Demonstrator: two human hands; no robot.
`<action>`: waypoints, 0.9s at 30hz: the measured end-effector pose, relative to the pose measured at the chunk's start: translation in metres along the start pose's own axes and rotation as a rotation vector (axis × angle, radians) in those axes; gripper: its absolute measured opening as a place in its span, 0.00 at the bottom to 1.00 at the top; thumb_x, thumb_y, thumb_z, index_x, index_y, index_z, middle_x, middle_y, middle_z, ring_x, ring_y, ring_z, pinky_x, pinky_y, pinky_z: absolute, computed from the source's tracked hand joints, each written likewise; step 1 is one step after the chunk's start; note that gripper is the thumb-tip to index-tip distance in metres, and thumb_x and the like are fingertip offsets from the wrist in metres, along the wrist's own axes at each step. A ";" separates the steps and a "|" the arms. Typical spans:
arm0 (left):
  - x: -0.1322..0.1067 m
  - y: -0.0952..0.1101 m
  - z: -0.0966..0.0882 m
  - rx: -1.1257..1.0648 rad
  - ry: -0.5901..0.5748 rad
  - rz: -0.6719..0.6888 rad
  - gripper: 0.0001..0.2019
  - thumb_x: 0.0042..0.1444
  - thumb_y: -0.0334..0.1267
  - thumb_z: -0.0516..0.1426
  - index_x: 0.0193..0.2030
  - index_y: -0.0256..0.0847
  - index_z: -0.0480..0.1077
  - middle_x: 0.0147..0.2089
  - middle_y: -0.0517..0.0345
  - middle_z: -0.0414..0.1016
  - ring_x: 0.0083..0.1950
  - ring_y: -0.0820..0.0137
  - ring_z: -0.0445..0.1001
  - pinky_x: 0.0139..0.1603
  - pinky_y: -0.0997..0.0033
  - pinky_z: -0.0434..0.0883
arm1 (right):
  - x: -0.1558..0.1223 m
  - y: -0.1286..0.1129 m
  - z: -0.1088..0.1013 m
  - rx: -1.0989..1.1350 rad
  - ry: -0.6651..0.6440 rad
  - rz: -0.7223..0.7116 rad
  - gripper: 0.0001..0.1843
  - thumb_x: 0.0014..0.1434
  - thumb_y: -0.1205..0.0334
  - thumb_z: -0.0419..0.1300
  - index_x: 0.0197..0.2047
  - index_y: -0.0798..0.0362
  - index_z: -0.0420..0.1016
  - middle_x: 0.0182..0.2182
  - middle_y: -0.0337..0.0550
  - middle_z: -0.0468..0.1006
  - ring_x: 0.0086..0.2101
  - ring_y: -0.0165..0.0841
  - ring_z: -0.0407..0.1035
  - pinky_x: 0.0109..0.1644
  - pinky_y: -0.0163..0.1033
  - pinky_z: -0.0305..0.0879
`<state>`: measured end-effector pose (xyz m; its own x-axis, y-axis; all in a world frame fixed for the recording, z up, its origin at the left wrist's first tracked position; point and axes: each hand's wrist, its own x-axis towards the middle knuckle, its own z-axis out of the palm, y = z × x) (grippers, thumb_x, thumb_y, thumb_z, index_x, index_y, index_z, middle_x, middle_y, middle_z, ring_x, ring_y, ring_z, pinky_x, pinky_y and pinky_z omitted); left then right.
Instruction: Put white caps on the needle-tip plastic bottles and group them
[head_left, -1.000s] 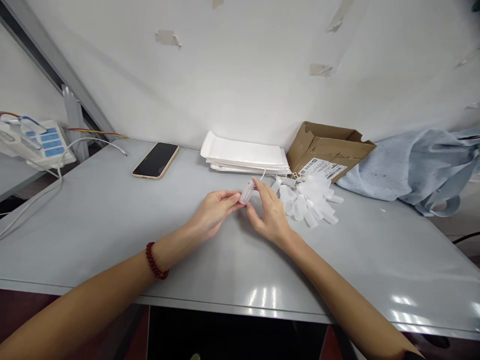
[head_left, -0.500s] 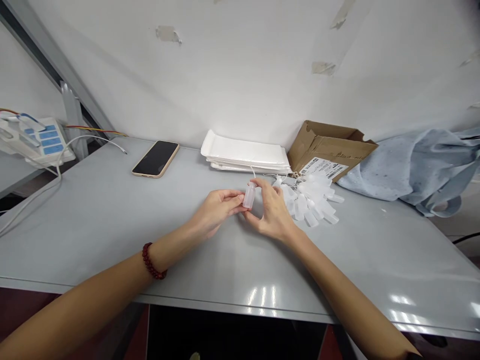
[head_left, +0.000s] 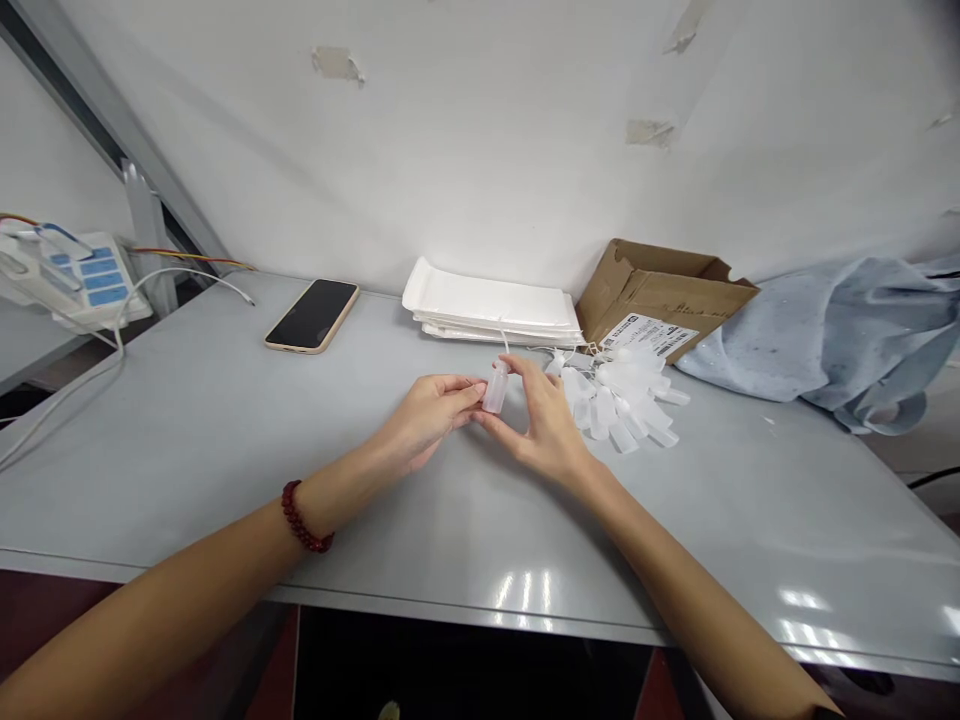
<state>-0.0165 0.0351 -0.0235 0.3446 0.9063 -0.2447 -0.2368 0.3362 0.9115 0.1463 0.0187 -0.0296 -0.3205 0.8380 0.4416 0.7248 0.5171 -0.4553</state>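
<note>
A small translucent plastic bottle [head_left: 496, 388] with a thin white string at its top is held just above the table, tilted slightly. My left hand [head_left: 442, 408] grips its left side between thumb and fingers. On the other side, my right hand [head_left: 541, 420] has its index finger at the bottle's neck and its thumb near the base. Right beside the right hand lies a heap of similar translucent pieces [head_left: 626, 400] with white strings.
Behind the hands lies a stack of white envelopes [head_left: 491, 300]. An open cardboard box [head_left: 667, 300] leans near light blue cloth [head_left: 817, 330]. A phone [head_left: 312, 317], a white cable [head_left: 120, 325] and a power strip [head_left: 101, 280] are at left on the grey table [head_left: 187, 430].
Both hands and the bottle have shifted very slightly left and up. The grip looks nearly the same, and the heap has not moved.
</note>
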 end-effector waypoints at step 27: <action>0.000 -0.007 -0.004 0.730 0.077 0.608 0.15 0.60 0.40 0.53 0.50 0.35 0.72 0.38 0.53 0.77 0.37 0.69 0.75 0.40 0.70 0.74 | 0.000 0.006 0.003 0.282 0.103 -0.053 0.34 0.53 0.67 0.62 0.63 0.46 0.62 0.43 0.45 0.76 0.39 0.35 0.70 0.44 0.45 0.71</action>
<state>-0.0184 0.0337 -0.0306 0.2824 0.8962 0.3422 0.2782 -0.4179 0.8648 0.1488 0.0220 -0.0347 -0.2790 0.7942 0.5398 0.5061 0.5993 -0.6202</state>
